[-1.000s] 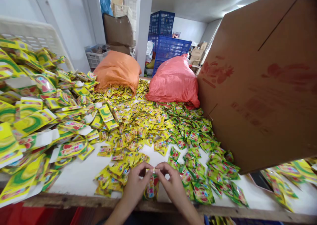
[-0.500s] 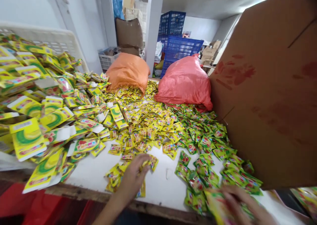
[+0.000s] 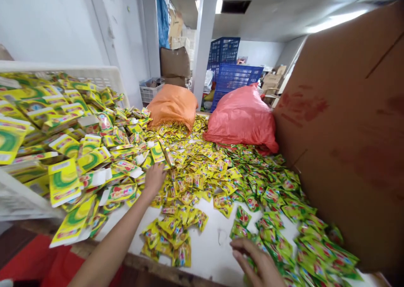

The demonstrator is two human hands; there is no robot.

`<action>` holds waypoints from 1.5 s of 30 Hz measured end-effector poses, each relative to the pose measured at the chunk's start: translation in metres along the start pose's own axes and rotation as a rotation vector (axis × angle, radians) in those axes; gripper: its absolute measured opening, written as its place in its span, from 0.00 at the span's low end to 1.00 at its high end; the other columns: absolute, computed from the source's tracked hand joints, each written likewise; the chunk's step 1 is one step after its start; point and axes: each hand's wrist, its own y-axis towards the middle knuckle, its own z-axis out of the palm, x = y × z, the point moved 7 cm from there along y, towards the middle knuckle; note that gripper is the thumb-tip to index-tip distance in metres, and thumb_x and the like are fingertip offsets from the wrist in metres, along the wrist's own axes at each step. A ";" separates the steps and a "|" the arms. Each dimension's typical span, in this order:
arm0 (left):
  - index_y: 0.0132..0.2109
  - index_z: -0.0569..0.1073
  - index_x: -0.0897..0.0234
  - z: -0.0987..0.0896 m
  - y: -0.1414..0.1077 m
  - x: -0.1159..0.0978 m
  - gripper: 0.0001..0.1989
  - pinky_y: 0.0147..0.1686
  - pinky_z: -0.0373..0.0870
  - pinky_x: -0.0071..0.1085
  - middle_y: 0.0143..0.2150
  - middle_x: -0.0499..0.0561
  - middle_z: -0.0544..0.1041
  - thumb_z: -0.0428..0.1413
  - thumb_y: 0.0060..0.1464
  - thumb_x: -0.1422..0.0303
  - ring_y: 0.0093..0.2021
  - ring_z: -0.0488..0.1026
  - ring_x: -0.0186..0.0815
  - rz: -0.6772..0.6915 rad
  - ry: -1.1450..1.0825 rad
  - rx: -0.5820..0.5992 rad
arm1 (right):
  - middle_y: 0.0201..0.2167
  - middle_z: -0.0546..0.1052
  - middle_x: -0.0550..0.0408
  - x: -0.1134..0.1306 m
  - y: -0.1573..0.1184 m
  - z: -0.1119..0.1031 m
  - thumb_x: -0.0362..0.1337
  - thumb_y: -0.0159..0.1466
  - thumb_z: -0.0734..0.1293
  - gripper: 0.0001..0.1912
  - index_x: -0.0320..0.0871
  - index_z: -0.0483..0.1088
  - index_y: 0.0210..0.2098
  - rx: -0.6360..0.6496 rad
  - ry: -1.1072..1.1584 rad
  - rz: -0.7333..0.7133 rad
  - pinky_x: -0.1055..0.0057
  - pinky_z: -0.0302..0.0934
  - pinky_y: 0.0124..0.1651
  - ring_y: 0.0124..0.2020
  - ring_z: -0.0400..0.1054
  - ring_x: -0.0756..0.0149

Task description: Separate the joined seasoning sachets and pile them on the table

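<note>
Just beyond the left hand (image 3: 154,179) lies a carton (image 3: 157,152).

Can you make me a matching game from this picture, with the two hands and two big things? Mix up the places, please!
Things:
1. left hand
2. right hand
3. orange sack
4. cardboard box

Places:
A. at the back, just left of the red sack
B. by the green packets, near the front
C. standing tall at the picture's right side
D. beside the yellow cartons

Right pairs: 1-D, 2-B, 3-A, 4-C
</note>
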 end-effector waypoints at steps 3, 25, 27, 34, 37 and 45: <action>0.45 0.68 0.64 -0.019 -0.009 0.002 0.13 0.48 0.63 0.39 0.45 0.58 0.72 0.48 0.54 0.65 0.47 0.68 0.44 -0.004 -0.066 -0.088 | 0.33 0.76 0.51 0.012 0.008 0.011 0.43 0.62 0.59 0.12 0.45 0.70 0.36 -0.052 0.047 -0.018 0.74 0.64 0.40 0.36 0.71 0.64; 0.33 0.67 0.62 0.023 -0.150 -0.050 0.10 0.30 0.74 0.31 0.32 0.47 0.76 0.59 0.41 0.76 0.33 0.76 0.38 -0.982 -1.795 0.253 | 0.28 0.73 0.52 -0.032 0.045 0.029 0.43 0.58 0.60 0.12 0.40 0.68 0.30 -0.180 0.088 0.174 0.70 0.59 0.34 0.31 0.67 0.62; 0.35 0.68 0.63 0.022 -0.153 -0.061 0.12 0.31 0.73 0.30 0.35 0.48 0.77 0.60 0.41 0.76 0.32 0.75 0.36 -0.936 -1.792 0.303 | 0.25 0.73 0.52 -0.054 0.033 -0.015 0.47 0.58 0.60 0.16 0.40 0.68 0.29 -0.313 0.130 0.244 0.71 0.59 0.30 0.27 0.66 0.63; 0.53 0.63 0.57 0.023 -0.160 -0.101 0.31 0.31 0.69 0.27 0.39 0.49 0.75 0.62 0.39 0.74 0.34 0.73 0.34 -0.770 -1.664 0.502 | 0.23 0.70 0.57 -0.072 0.027 -0.060 0.48 0.58 0.59 0.16 0.41 0.66 0.28 -0.202 -0.034 0.237 0.73 0.56 0.29 0.26 0.63 0.66; 0.56 0.60 0.60 0.026 -0.163 -0.104 0.34 0.26 0.64 0.24 0.40 0.53 0.76 0.62 0.40 0.71 0.35 0.72 0.35 -0.700 -1.520 0.504 | 0.27 0.71 0.54 -0.067 0.034 -0.030 0.42 0.57 0.60 0.11 0.41 0.67 0.26 -0.022 -0.200 0.243 0.71 0.57 0.34 0.32 0.64 0.63; 0.56 0.58 0.65 0.036 -0.173 -0.114 0.36 0.33 0.69 0.34 0.40 0.59 0.78 0.62 0.40 0.66 0.39 0.74 0.46 -0.655 -1.508 0.545 | 0.38 0.72 0.50 -0.061 0.031 0.019 0.31 0.51 0.62 0.13 0.43 0.67 0.38 0.004 -0.302 0.208 0.58 0.50 0.48 0.43 0.63 0.56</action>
